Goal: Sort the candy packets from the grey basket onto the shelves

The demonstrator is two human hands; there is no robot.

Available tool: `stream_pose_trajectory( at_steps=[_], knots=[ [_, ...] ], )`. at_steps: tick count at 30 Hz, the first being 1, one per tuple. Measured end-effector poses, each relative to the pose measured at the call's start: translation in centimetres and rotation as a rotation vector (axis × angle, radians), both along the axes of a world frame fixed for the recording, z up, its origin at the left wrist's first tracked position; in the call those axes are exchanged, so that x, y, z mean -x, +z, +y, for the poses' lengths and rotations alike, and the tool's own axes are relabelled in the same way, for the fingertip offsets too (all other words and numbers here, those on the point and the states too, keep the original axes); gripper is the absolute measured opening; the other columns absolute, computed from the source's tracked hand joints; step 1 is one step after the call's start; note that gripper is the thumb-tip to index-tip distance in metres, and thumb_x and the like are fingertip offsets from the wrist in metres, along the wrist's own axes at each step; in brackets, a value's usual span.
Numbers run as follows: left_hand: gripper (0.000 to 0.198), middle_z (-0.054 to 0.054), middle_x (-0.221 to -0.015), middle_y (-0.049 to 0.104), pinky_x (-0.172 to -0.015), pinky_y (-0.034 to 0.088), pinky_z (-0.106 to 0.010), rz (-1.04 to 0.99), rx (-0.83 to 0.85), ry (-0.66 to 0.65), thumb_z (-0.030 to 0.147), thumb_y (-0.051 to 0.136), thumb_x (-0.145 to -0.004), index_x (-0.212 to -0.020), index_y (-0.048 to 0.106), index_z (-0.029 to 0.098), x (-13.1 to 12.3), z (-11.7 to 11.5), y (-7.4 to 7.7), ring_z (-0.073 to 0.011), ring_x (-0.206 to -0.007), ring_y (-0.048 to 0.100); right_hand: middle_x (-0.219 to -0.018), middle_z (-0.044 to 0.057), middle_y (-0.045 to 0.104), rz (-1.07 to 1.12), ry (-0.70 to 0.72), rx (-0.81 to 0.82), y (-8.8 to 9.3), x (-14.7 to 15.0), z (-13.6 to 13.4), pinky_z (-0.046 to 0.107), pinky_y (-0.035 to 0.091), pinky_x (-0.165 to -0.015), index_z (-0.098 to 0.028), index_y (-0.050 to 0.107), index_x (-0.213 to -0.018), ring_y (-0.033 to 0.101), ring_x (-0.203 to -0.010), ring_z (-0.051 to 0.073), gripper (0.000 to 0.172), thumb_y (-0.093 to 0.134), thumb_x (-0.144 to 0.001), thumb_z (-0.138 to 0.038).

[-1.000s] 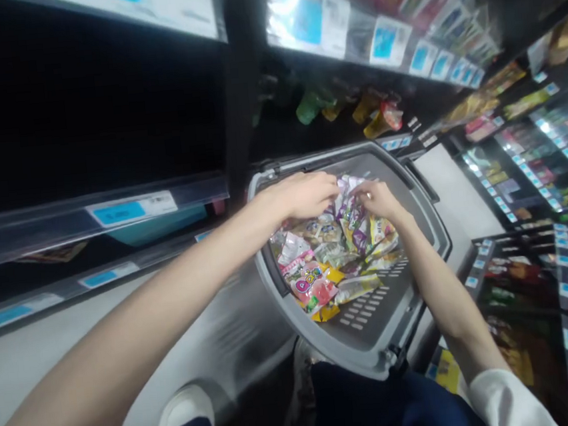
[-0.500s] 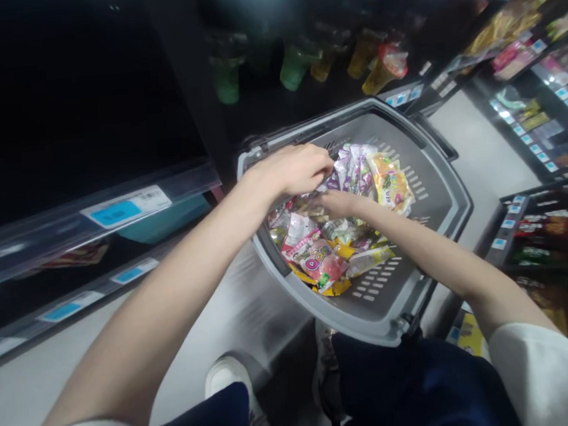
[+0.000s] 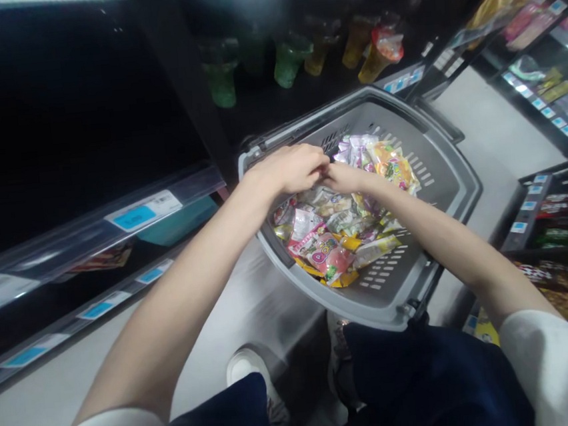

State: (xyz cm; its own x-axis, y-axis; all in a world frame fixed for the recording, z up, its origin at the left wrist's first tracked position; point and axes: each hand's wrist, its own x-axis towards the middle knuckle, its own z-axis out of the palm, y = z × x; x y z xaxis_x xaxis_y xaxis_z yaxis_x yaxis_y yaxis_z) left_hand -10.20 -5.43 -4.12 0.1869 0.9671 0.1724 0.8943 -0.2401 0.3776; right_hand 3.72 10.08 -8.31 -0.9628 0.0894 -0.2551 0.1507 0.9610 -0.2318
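A grey shopping basket [image 3: 300, 280] in front of me holds several candy bags. My left hand [image 3: 300, 167] is over its left side, fingers curled down with the tips out of sight. Right against it, my right hand [image 3: 343, 178] has its fingers bent in; whatever lies between the two hands is hidden. Below them is a pink candy bag [image 3: 322, 253] with a peach picture. An orange-yellow candy bag [image 3: 394, 164] leans at the basket's far right, beside purple-and-white packets [image 3: 354, 149].
Dark shelving with price tags [image 3: 143, 212] runs along the left. Cups with green and amber contents [image 3: 292, 58] stand on the shelf behind the basket. More stocked shelves [image 3: 553, 90] are at the right. My white shoe [image 3: 248, 367] is on the floor below.
My right hand has risen from among the bags to meet my left hand. The view has shifted slightly, and the left hand keeps its place over the basket.
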Motion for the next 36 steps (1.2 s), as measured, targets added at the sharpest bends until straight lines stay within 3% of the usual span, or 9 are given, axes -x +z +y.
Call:
stream_pose_trajectory(
  at_steps=[5, 12, 16, 20, 22, 25, 29, 33, 36],
  knots=[
    [0.035, -0.01, -0.117, 0.061, -0.096, 0.047, -0.041, 0.035, 0.038, 0.016, 0.025, 0.049, -0.089, -0.122, 0.06, 0.017, -0.3, -0.5, 1.0, -0.0253, -0.112, 0.059, -0.092, 0.007, 0.067, 0.265, -0.068, 0.323, 1.1, 0.2, 0.9, 0.039, 0.049, -0.087, -0.017, 0.063, -0.097, 0.059, -0.086, 0.023, 0.017, 0.054, -0.084, -0.021],
    [0.086, -0.014, -0.152, 0.041, -0.111, 0.04, -0.049, -0.071, -0.076, -0.007, 0.052, 0.07, -0.078, -0.15, 0.033, 0.024, -0.8, -0.7, 1.8, -0.035, -0.138, 0.04, -0.088, 0.0, 0.059, 0.593, -0.463, 0.812, 3.4, -0.5, 1.1, 0.035, 0.054, -0.072, -0.027, 0.054, -0.108, 0.055, -0.078, 0.018, 0.03, 0.065, -0.081, -0.029],
    [0.105, -0.016, -0.16, 0.028, -0.115, 0.034, -0.056, -0.099, -0.139, -0.062, 0.05, 0.08, -0.068, -0.154, 0.026, 0.027, -0.8, -0.6, 1.2, -0.0395, -0.145, 0.03, -0.079, -0.003, 0.058, 0.64, -0.576, 0.984, 4.2, -0.9, 1.3, 0.033, 0.054, -0.064, -0.03, 0.053, -0.108, 0.056, -0.069, 0.017, 0.032, 0.068, -0.079, -0.03],
    [0.098, -0.014, -0.163, 0.025, -0.117, 0.032, -0.058, -0.142, -0.197, -0.086, 0.036, 0.077, -0.07, -0.154, 0.028, 0.029, -0.7, -0.3, 0.6, -0.0389, -0.148, 0.024, -0.078, -0.001, 0.061, 0.653, -0.615, 1.069, 4.8, -1.0, 1.3, 0.036, 0.055, -0.066, -0.026, 0.06, -0.097, 0.061, -0.073, 0.018, 0.022, 0.069, -0.078, -0.032],
    [0.09, -0.013, -0.161, 0.03, -0.118, 0.031, -0.056, -0.18, -0.22, -0.08, 0.03, 0.071, -0.072, -0.153, 0.032, 0.028, -0.5, 0.0, 0.5, -0.0371, -0.147, 0.028, -0.081, 0.001, 0.064, 0.657, -0.624, 1.102, 5.4, -1.1, 1.1, 0.037, 0.057, -0.068, -0.024, 0.062, -0.092, 0.063, -0.077, 0.02, 0.019, 0.068, -0.079, -0.036],
    [0.079, -0.014, -0.155, 0.041, -0.119, 0.031, -0.052, -0.269, -0.241, -0.012, 0.025, 0.062, -0.076, -0.151, 0.038, 0.022, -0.2, 0.2, 0.8, -0.0345, -0.142, 0.039, -0.086, 0.003, 0.068, 0.645, -0.613, 1.181, 6.6, -1.3, 0.7, 0.038, 0.059, -0.07, -0.023, 0.065, -0.091, 0.065, -0.08, 0.021, 0.029, 0.064, -0.082, -0.05],
    [0.066, -0.014, -0.143, 0.057, -0.113, 0.038, -0.047, -0.407, -0.229, 0.183, 0.026, 0.058, -0.083, -0.146, 0.043, 0.017, 0.3, -0.2, 1.8, -0.0315, -0.132, 0.053, -0.089, 0.002, 0.07, 0.659, -0.559, 1.152, 7.6, -1.6, 0.4, 0.033, 0.059, -0.071, -0.025, 0.065, -0.093, 0.068, -0.082, 0.018, 0.038, 0.071, -0.078, -0.059],
    [0.067, -0.011, -0.136, 0.063, -0.11, 0.041, -0.047, -0.47, -0.164, 0.248, 0.029, 0.068, -0.078, -0.141, 0.047, 0.02, 0.4, -0.7, 2.4, -0.0315, -0.126, 0.059, -0.077, -0.001, 0.066, 0.819, -0.578, 0.898, 7.4, -1.7, 0.8, 0.03, 0.057, -0.067, -0.025, 0.067, -0.088, 0.066, -0.078, 0.016, 0.04, 0.079, -0.074, -0.061],
    [0.073, -0.011, -0.139, 0.061, -0.111, 0.04, -0.048, -0.45, -0.105, 0.249, 0.027, 0.075, -0.071, -0.139, 0.049, 0.022, 0.4, -0.8, 2.3, -0.0331, -0.127, 0.058, -0.075, 0.0, 0.066, 0.897, -0.576, 0.689, 7.1, -1.8, 1.4, 0.033, 0.058, -0.073, -0.023, 0.069, -0.081, 0.066, -0.083, 0.018, 0.041, 0.08, -0.073, -0.061]
  ],
)
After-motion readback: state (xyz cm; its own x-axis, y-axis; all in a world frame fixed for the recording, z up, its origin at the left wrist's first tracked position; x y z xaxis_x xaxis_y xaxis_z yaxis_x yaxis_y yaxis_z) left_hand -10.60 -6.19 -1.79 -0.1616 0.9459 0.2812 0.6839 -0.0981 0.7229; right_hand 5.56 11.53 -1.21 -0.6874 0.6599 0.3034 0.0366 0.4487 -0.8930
